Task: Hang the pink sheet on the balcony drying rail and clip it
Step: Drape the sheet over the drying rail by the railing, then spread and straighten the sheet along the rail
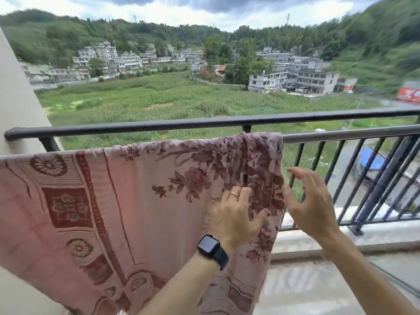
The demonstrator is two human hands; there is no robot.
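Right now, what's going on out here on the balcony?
A person has a pink sheet draped over the drying rail. The left hand, wearing a watch, lies flat on the sheet near its right edge. The right hand hovers open just beside that edge. No clip is in view, so the clipping is not yet done.

We see the pink sheet (pixel 136 201) draped over the grey drying rail (pixel 341 134). Our left hand (pixel 234 214), wearing a ring (pixel 234 195) and a black watch (pixel 209 245), lies flat on its flowered right part. Our right hand (pixel 311 201) hovers, fingers spread, just beside the sheet's right edge.
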